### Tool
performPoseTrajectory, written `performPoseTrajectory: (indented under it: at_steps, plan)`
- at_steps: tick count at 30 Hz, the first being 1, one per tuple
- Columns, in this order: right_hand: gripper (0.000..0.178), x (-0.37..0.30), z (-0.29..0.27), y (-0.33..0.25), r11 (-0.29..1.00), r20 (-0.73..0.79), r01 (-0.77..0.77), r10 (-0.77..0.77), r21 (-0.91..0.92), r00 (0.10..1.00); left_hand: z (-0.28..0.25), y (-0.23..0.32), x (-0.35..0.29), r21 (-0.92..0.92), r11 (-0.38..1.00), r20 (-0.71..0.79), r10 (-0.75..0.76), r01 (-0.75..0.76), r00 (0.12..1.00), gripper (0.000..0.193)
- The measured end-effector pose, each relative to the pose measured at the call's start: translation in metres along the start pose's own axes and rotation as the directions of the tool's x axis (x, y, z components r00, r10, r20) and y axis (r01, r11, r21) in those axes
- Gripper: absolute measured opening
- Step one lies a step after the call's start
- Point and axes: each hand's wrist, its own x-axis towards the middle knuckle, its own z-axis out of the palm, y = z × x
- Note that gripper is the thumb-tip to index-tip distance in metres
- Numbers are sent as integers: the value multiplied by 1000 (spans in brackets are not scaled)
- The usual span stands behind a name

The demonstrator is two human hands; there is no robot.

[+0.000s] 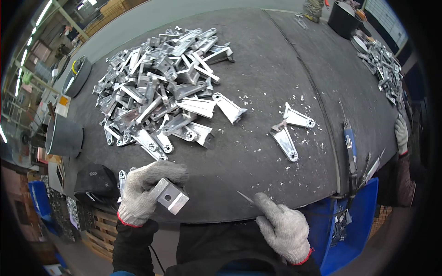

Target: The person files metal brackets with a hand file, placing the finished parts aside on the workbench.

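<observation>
My left hand (145, 188), in a pale knitted glove with a red cuff, is closed around a metal bracket (173, 197). The bracket's square end, with a round hole in it, faces up toward me. In my right hand (285, 225), gloved the same way, is a thin pointed blade (244, 196) that sticks out past the index finger to the left. Its handle is hidden in the glove. Beyond my left hand lies a large heap of silvery metal brackets (156, 87). Two more brackets (285, 141) lie apart on the dark table (248, 161), among small metal shavings.
A blue power tool (350, 149) lies at the table's right, above a blue bin (357, 230). Left are a grey bucket (64, 135) and a black pouch (95, 184). A co-worker's gloved hand (401, 133) is at the far right, near another bracket pile (382, 69).
</observation>
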Motion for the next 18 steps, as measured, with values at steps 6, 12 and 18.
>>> performPoseTrajectory:
  at_steps: [6,12,18]
  plan:
    - [55,-21,-2,9,995,53,-5,10,-96,999,18,22,21,398,852,455,139,-340,880,47]
    - [61,-38,26,20,972,215,96,-49,-213,975,43,-19,19,771,283,580,56,-570,813,53]
    - [61,-40,42,28,998,128,53,-54,14,990,42,-51,7,678,346,610,227,-648,759,99]
